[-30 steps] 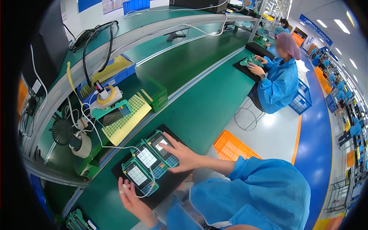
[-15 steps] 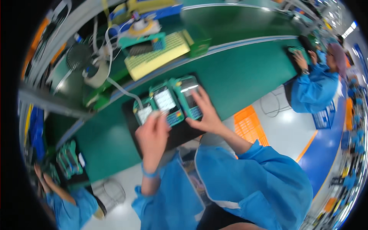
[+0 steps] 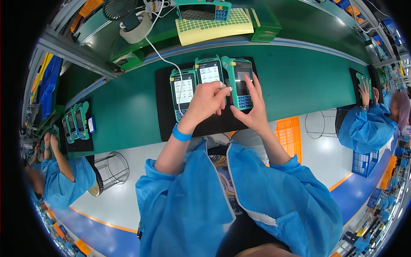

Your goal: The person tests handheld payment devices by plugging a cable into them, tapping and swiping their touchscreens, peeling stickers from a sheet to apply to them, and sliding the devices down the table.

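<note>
My left hand (image 3: 206, 101) is closed, pinching the white plug (image 3: 229, 89) of a charging cable at the left side of the rightmost payment terminal. I cannot tell whether the plug is in that side. Around the rightmost terminal (image 3: 245, 102), my right hand (image 3: 255, 110) is spread, its thumb by the lower left corner and its fingers over the screen and right edge. The middle terminal (image 3: 209, 72) and the left terminal (image 3: 182, 88) have lit screens; my left hand hides the middle one's lower part. All three green-cased terminals lie on a black mat (image 3: 165, 107).
A white cable (image 3: 159, 53) runs down from the shelf across the left terminal. Above stand a fan (image 3: 120, 10), a yellow sticker sheet (image 3: 214, 28) and another terminal (image 3: 203, 12). Several terminals (image 3: 76, 122) lie far left. Co-workers sit on both sides; an orange crate (image 3: 289, 137) is below.
My left hand with the plug has moved right, from over the left and middle terminals to the rightmost one. My right hand stays at that terminal. The whole view has turned and steadied.
</note>
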`<state>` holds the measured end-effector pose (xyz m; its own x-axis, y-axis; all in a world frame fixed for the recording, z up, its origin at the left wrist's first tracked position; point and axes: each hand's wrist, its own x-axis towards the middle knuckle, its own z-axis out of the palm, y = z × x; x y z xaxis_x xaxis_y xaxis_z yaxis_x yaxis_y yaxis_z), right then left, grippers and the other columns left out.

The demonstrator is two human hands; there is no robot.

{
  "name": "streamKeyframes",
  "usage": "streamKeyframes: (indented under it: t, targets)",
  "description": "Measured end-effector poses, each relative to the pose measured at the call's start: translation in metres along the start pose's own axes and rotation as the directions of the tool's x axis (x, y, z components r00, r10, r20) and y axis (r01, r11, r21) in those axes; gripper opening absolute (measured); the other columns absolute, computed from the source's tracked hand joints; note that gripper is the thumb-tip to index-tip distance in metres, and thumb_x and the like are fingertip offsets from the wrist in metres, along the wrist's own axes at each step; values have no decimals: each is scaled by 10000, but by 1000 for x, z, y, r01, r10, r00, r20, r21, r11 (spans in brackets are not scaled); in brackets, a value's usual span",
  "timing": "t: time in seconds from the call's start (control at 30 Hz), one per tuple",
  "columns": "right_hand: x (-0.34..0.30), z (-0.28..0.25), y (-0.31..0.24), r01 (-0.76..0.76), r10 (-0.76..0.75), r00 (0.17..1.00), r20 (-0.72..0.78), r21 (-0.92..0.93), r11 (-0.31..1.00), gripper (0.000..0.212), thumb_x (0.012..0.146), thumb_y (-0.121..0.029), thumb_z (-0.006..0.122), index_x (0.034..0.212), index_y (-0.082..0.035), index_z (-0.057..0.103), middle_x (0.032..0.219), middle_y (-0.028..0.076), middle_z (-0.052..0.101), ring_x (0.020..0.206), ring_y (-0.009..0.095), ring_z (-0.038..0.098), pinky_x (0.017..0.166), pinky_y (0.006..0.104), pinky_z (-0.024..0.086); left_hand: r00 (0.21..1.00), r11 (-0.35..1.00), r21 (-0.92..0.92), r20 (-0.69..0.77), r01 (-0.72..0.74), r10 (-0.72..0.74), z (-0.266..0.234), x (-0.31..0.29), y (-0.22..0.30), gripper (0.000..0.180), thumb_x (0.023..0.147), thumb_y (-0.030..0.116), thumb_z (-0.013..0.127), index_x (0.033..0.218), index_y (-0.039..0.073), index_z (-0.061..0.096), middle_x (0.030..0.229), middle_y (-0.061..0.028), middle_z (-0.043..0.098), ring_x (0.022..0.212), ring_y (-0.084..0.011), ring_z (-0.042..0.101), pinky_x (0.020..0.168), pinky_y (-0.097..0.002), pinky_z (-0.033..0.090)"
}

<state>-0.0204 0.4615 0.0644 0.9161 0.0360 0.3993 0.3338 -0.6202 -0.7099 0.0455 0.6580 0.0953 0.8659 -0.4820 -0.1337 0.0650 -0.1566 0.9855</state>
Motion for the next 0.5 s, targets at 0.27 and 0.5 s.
streamKeyframes:
  t: [0.27,0.5]
  targets:
    - [3,-7,-11,58,-52,997,52,-135,989,922,720,-140,849,1537,-67,427,1622,313,231,1435,505,386,1088,477,464,996,997,67,73,47,-52,0,10,-6,217,1017,155,603,946,-29,692,614,-68,641,475,-132,616,431,-271,452]
    - [50,-36,-10,119,-110,993,50,-217,969,572,804,-247,845,1288,-39,622,1447,248,529,1327,425,521,1097,475,443,995,986,136,9,-99,99,10,3,-18,212,1005,152,612,908,-24,678,606,-82,654,459,-152,620,457,-297,473]
